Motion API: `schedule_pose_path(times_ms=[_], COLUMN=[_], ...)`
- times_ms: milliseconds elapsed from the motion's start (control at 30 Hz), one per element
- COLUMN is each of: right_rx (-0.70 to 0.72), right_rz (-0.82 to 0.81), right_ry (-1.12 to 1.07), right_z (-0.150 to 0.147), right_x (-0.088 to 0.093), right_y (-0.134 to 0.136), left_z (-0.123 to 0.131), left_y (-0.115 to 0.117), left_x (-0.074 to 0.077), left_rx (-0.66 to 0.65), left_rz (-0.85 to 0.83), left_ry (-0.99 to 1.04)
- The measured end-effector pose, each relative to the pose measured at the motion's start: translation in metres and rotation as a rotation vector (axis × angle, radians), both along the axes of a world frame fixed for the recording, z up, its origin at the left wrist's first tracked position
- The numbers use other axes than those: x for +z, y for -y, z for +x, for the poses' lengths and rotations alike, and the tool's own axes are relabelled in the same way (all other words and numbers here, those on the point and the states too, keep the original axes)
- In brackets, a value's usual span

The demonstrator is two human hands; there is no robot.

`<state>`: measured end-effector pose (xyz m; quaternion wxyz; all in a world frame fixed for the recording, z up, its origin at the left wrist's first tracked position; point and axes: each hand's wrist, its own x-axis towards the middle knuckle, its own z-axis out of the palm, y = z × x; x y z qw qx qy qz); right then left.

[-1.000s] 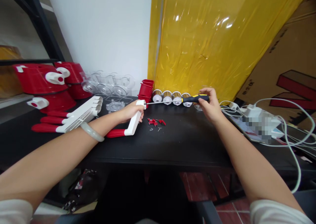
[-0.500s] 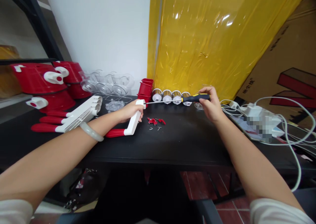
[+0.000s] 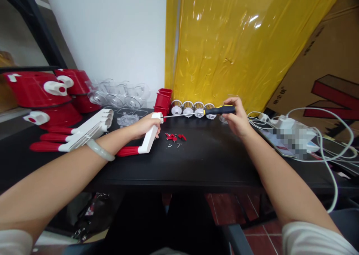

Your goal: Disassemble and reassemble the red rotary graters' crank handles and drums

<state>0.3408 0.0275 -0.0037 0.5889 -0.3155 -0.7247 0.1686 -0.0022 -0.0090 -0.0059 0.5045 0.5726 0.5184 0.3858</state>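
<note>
My left hand is wrapped round the white arm of a crank handle, whose red grip points left, low over the black table. In my right hand, the fingers close on the black and yellow handle of a screwdriver. Its long shaft lies level, and the tip meets the round white end of the crank handle; whether a screw sits there is hidden. Small red pieces and a few loose screws lie on the table just right of my left hand.
More crank handles lie at left, before stacked red housings. Clear plastic parts, red hoppers and several metal grater drums line the back. White cables and chargers cover the right of the black table.
The whole view has shifted slightly, so everything appears a little further left. Both hands keep their holds, and the screwdriver tip stays at the crank handle's end.
</note>
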Motion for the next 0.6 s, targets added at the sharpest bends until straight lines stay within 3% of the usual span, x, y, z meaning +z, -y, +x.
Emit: schedule_pose_path(times_ms=[267,467,600], right_rx=[-0.119,0.033,-0.031], right_rz=[-0.14,-0.033,-0.107], right_ry=[0.052,-0.061,-0.021], right_z=[-0.003,-0.0017,-0.0029], right_x=[0.0051,0.0016,0.0065], right_y=[0.0073,0.0033,0.0092], left_z=[-0.0003,0.0005,0.0014], left_y=[0.0,0.0014,0.0034], left_x=[-0.0012,0.0003,0.0015], left_rx=[-0.01,-0.008,-0.01], left_rz=[-0.006,-0.018,-0.017], left_ry=[0.01,0.007,0.006])
